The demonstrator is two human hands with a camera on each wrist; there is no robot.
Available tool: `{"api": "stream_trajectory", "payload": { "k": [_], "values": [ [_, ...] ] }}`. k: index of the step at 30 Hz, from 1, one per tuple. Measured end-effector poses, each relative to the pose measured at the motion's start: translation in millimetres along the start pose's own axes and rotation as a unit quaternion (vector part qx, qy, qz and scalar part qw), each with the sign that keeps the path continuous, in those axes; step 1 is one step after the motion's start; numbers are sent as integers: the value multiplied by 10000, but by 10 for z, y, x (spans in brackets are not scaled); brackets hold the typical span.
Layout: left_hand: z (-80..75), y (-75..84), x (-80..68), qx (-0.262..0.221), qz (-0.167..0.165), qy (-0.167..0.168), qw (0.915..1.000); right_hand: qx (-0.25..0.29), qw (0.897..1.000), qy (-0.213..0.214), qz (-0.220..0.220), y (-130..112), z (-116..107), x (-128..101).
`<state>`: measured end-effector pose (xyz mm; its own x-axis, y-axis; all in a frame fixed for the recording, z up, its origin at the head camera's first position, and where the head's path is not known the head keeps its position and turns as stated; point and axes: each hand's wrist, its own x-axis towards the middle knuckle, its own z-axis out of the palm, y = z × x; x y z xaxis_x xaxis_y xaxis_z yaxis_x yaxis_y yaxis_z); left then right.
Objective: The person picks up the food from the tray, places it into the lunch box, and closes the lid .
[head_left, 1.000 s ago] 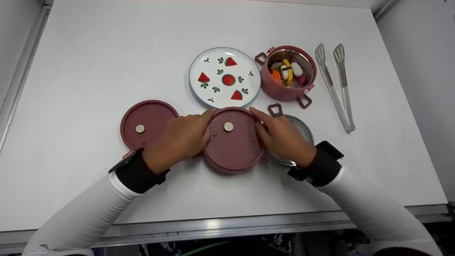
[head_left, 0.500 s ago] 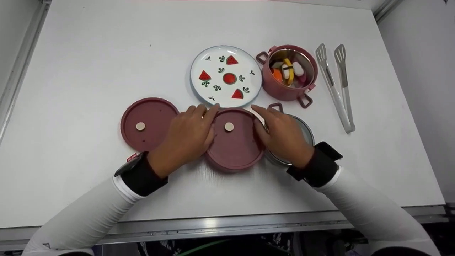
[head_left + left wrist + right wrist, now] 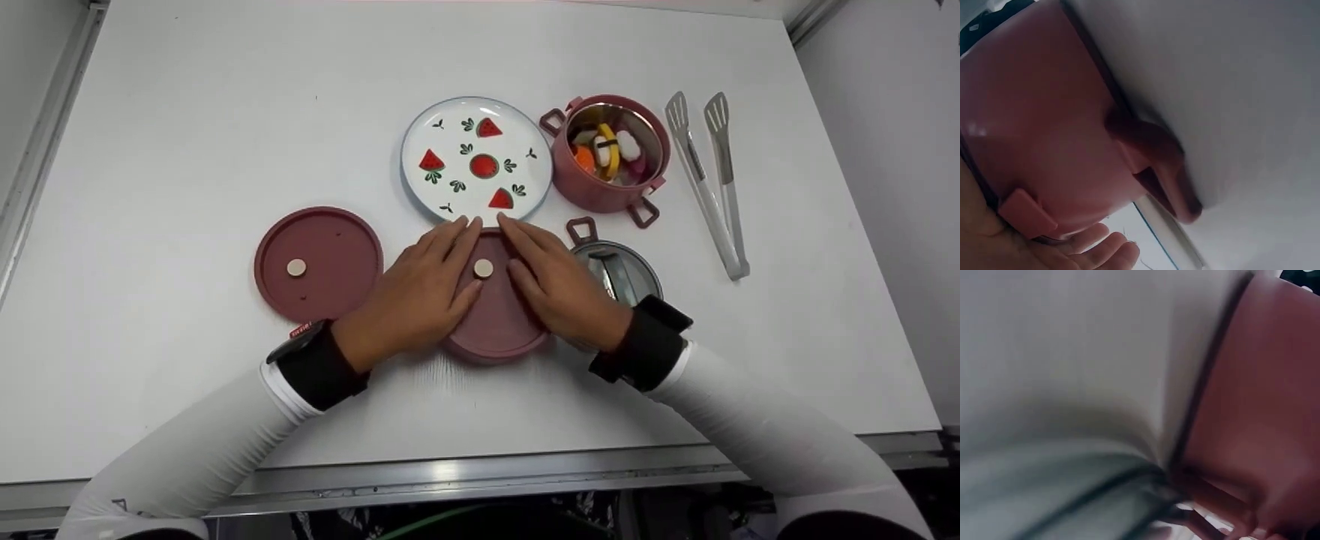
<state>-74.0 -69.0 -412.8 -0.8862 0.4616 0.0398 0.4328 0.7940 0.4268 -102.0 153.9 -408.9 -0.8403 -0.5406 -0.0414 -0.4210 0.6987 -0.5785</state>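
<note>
While the left hand (image 3: 417, 294) and right hand (image 3: 556, 283) pressed flat, fingers straight, on the lid (image 3: 495, 319) of the pink container at the table's (image 3: 187, 112) front centre, seating appeared underway, probably requiring even downward pressure next.

We kept our left hand (image 3: 416, 292) and our right hand (image 3: 559, 283) flat, palms down, side by side in front of us. The fingers were straight and the fingertips almost met. Both forearms came in from below, with a black band on each wrist.
</note>
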Motion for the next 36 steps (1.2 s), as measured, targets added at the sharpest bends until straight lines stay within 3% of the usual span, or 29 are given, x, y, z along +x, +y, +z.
{"api": "stream_trajectory", "payload": {
  "k": [8, 18, 28, 36],
  "values": [
    [-21, 16, 29, 361, 97, 241, 9990, -319, 9985, 316, -312, 1, 1, 37],
    [-183, 11, 91, 437, 16, -224, 9988, -45, 9995, -52, -314, -49, -119, 150],
    [5, 15, 35, 864, 220, 325, 9955, -563, 9976, 237, -340, -15, 7, 46],
    [48, 17, 3, 1022, 210, 454, 9935, -899, 9932, 435, -602, -7, 68, 25]
  ]
}}
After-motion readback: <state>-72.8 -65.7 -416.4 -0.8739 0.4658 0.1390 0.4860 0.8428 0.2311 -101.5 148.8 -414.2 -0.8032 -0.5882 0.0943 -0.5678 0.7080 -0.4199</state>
